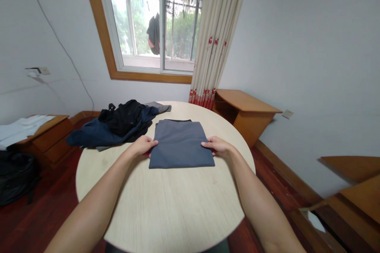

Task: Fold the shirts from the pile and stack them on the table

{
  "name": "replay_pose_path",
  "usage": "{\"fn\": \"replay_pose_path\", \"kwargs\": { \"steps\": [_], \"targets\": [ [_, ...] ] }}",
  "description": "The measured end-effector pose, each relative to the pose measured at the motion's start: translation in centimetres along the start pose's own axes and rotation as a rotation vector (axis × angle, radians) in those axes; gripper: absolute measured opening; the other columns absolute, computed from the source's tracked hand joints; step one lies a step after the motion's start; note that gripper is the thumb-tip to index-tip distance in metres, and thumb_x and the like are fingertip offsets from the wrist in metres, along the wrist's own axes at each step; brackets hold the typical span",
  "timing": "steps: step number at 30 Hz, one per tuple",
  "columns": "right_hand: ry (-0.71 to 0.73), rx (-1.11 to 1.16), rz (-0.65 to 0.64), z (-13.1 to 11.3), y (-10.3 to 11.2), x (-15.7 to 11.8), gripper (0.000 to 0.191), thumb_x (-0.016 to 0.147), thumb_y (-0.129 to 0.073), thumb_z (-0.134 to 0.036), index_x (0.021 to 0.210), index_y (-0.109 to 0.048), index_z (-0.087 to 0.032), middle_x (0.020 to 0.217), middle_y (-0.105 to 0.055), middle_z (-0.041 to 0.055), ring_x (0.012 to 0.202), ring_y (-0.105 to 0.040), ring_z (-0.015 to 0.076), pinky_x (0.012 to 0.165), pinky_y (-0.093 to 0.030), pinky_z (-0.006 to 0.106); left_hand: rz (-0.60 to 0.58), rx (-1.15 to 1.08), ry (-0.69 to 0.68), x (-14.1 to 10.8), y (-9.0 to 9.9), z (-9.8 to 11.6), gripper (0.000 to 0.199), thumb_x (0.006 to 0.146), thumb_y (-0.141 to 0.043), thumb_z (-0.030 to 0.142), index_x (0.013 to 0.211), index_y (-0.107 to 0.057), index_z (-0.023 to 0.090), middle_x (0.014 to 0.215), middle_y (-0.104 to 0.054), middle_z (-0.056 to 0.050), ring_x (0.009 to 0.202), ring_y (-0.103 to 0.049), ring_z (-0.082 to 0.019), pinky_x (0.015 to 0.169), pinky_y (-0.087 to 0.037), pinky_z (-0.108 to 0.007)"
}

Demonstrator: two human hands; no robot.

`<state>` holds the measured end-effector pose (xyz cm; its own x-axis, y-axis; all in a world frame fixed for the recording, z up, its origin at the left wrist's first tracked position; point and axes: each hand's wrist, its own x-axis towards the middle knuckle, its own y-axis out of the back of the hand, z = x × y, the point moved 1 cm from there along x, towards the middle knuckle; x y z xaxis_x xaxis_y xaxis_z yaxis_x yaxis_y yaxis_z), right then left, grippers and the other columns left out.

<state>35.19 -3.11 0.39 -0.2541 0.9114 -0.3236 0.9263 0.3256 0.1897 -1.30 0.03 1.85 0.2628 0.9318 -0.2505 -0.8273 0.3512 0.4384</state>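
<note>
A clothes pile [121,122] sits left of centre on the desk [175,205]. The left hand [144,145] pinches one side of the folded grey cloth [181,144], mid-frame; it looks light, floppy, best held by both sides. The right hand [218,146] grips the other, fingers underneath probably, though hidden.

The left hand [144,145] held the left edge of a folded dark grey cloth [181,148], and the right hand [219,146] its right edge, on the round counter [166,205]. A heap of dark clothes [123,120] lay at the far left. Beyond, a patterned curtain [215,39] hung at the right of a window [139,57].
</note>
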Motion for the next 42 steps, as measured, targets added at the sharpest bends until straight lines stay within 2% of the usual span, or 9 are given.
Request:
{"fn": "replay_pose_path", "kwargs": {
  "steps": [6, 14, 20, 22, 27, 32, 37, 40, 42],
  "targets": [
    [-0.099, -0.197, -0.259, -0.5, 0.3, -1.3, 0.055, 0.054, -0.088, -0.058, 0.074, -0.066, -0.012, 0.056, -0.060, -0.0003, 0.044, -0.047, 0.0068, 0.041, -0.035, 0.020, -0.372, 0.160, 0.126, -1.3, 0.4, -0.1, 0.064, 0.044, -0.083, 0.073, 0.051, -0.058, 0.015, 0.044, -0.060, -0.008, 0.040, -0.051, -0.012, 0.041, -0.030, -0.022],
    [-0.231, -0.434, -0.339, -0.9, 0.6, -1.4, 0.051, 0.044, -0.092, -0.049, 0.065, -0.063, -0.013, 0.051, -0.062, -0.0004, 0.043, -0.053, 0.0085, 0.043, -0.038, 0.019, -0.433, 0.376, 0.190, -1.9, -0.1, 0.2, 0.048, 0.045, -0.091, 0.049, 0.049, -0.054, 0.017, 0.046, -0.062, -0.005, 0.046, -0.058, -0.016, 0.050, -0.043, -0.025],
    [-0.244, -0.436, -0.459, -1.0, 0.4, -1.8, 0.059, 0.052, -0.085, -0.066, 0.063, -0.064, -0.012, 0.054, -0.066, 0.0061, 0.049, -0.062, 0.0139, 0.045, -0.041, 0.020, -0.690, 0.404, 0.275, -3.0, 0.3, 0.5, 0.047, 0.043, -0.093, 0.050, 0.049, -0.061, 0.016, 0.057, -0.069, -0.012, 0.051, -0.064, -0.021, 0.051, -0.047, -0.029],
    [-0.197, -0.367, -0.331, -0.7, 0.4, -1.5, 0.063, 0.058, -0.078, -0.074, 0.062, -0.063, -0.013, 0.051, -0.064, 0.0062, 0.045, -0.057, 0.0129, 0.043, -0.038, 0.021, -0.587, 0.327, 0.232, -2.6, 0.6, 0.4, 0.052, 0.049, -0.088, 0.061, 0.048, -0.061, 0.016, 0.055, -0.068, -0.014, 0.047, -0.062, -0.021, 0.046, -0.042, -0.028],
    [0.023, -0.168, 0.103, 0.3, 0.5, 0.4, 0.060, 0.064, -0.076, -0.073, 0.062, -0.053, -0.018, 0.046, -0.051, -0.0024, 0.039, -0.043, 0.0078, 0.040, -0.028, 0.022, -0.037, 0.109, 0.042, -0.4, 0.1, -0.5, 0.055, 0.061, -0.079, 0.066, 0.046, -0.053, 0.020, 0.039, -0.053, -0.004, 0.038, -0.051, -0.017, 0.042, -0.036, -0.027],
    [0.213, -0.077, 0.368, 1.0, -0.1, 2.7, 0.049, 0.067, -0.079, -0.060, 0.082, -0.063, -0.016, 0.059, -0.058, -0.0007, 0.050, -0.048, 0.0108, 0.045, -0.033, 0.022, 0.293, 0.270, -0.103, 1.6, -0.4, -1.0, 0.039, 0.066, -0.078, 0.054, 0.056, -0.063, 0.020, 0.049, -0.061, -0.005, 0.053, -0.061, -0.023, 0.052, -0.037, -0.027],
    [0.305, -0.146, 0.548, 1.3, -0.9, 4.3, 0.063, 0.075, -0.073, -0.051, 0.124, -0.062, -0.013, 0.082, -0.069, 0.0037, 0.068, -0.060, 0.0165, 0.061, -0.048, 0.026, 0.436, 0.423, -0.099, 2.6, -0.3, -1.1, 0.039, 0.078, -0.068, 0.051, 0.097, -0.076, 0.018, 0.092, -0.075, -0.013, 0.091, -0.069, -0.030, 0.070, -0.045, -0.030],
    [0.403, -0.232, 0.575, 1.2, -0.8, 4.8, 0.072, 0.078, -0.070, -0.044, 0.142, -0.052, -0.017, 0.106, -0.071, 0.0079, 0.088, -0.066, 0.0202, 0.080, -0.053, 0.032, 0.462, 0.369, -0.187, 3.2, -0.5, -1.4, 0.059, 0.082, -0.066, 0.037, 0.138, -0.058, 0.020, 0.101, -0.075, -0.009, 0.093, -0.069, -0.026, 0.079, -0.049, -0.030],
    [0.479, -0.307, 0.569, 0.9, -0.6, 5.2, 0.064, 0.080, -0.069, -0.039, 0.139, -0.057, -0.019, 0.124, -0.068, 0.0106, 0.110, -0.064, 0.0238, 0.098, -0.048, 0.037, 0.447, 0.347, -0.277, 3.7, -0.7, -1.7, 0.067, 0.083, -0.064, 0.028, 0.147, -0.048, 0.023, 0.112, -0.073, -0.009, 0.096, -0.070, -0.024, 0.086, -0.049, -0.030]
  ]
}}
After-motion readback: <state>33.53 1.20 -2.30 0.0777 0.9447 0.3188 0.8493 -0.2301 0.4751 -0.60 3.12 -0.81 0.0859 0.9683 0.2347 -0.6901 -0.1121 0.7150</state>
